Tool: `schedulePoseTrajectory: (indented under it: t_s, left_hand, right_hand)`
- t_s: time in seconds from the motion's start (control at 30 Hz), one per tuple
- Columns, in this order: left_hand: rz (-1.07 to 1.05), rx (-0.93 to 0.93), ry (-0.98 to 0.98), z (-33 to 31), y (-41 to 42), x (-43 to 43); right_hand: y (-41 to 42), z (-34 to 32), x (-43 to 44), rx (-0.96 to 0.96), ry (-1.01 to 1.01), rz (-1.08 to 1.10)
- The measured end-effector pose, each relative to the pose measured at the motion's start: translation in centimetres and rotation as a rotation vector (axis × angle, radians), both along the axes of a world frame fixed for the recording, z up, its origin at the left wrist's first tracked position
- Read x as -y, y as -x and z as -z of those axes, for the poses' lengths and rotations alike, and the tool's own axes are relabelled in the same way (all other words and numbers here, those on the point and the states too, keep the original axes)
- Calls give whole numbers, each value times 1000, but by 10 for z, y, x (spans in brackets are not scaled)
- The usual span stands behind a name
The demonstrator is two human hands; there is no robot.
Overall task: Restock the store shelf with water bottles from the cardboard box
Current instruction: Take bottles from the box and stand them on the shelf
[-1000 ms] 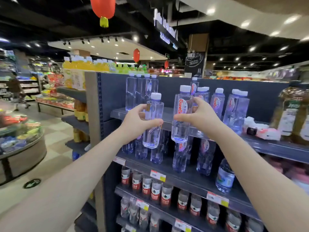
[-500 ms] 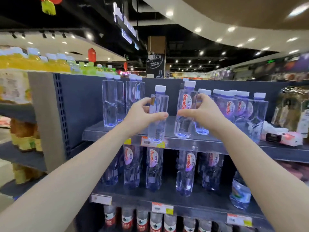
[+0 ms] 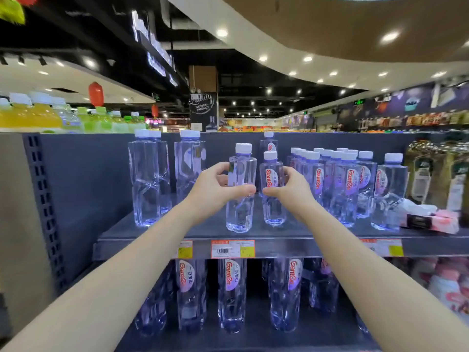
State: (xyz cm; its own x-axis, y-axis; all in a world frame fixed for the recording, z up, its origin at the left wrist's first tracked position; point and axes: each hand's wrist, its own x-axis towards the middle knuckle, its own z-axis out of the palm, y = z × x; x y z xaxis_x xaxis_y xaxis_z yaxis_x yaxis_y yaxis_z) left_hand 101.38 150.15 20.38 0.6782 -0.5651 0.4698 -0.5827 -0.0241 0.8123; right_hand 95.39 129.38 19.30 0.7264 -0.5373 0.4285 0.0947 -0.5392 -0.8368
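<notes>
- Placing step: plain-faced bottle point(image 3: 239, 199) gripped in left hand point(image 3: 215, 189), labelled bottle point(image 3: 272, 199) in right hand point(image 3: 289, 191), both upright near shelf point(image 3: 152, 232) front edge.
- Next, likely: releasing both without tipping.

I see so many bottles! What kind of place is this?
Probably a supermarket: rows of water bottles stand on a grey shelf with price tags along its front edge. Yellow and green drink bottles line the top, with more stocked aisles behind.

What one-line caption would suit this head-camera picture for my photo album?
Left hand grips a plain-faced bottle, right hand a red-labelled bottle, both upright on the grey shelf.
</notes>
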Motion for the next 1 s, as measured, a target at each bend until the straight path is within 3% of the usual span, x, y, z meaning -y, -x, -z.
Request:
schedulePoseTrajectory:
  t_s: [0.17,1.0]
  left_hand:
    - [-10,-11,14,2,-13,8]
    - [-21,-43,45,20,-18,41]
  right_hand:
    - [-24,7,13,-3,-84,51]
    - [-58,10,21,-176,-55,151]
